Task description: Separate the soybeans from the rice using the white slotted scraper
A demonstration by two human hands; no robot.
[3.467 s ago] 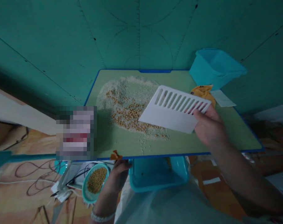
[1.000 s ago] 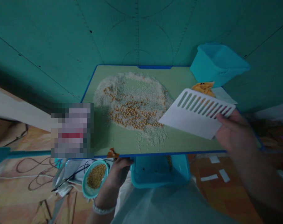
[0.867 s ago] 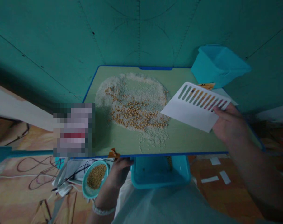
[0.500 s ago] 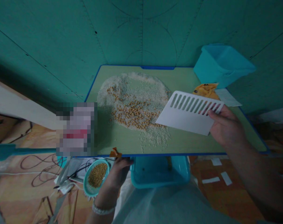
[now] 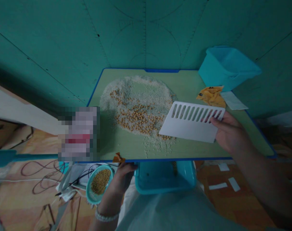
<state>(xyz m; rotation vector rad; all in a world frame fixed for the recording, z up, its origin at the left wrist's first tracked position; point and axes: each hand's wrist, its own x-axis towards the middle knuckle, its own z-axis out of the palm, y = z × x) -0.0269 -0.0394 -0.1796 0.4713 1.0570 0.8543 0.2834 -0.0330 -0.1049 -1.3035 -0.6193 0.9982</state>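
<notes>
My right hand (image 5: 229, 130) grips the right end of a white plastic scraper (image 5: 189, 130) with a row of slots along its upper edge. The scraper's left corner is at the right side of a spread of white rice-like grains (image 5: 157, 91) mixed with yellow soybeans (image 5: 136, 117) on a pale green table (image 5: 196, 152). At the front edge, my left hand (image 5: 124, 176) is closed at the left rim of a blue bin (image 5: 165, 186), its fingers partly hidden. The bin sits just below the tabletop, above my lap, with a few beans inside.
A turquoise bin (image 5: 229, 69) stands at the back right, beside an orange wrapper (image 5: 212, 96) and white paper (image 5: 234, 101). A blurred box (image 5: 79, 134) occupies the left edge. Below it are a bowl of beans (image 5: 101, 181) and loose cables (image 5: 43, 175).
My right hand has moved the scraper a little left and down towards the right edge of the grains. The left hand and blue bin have stayed in place.
</notes>
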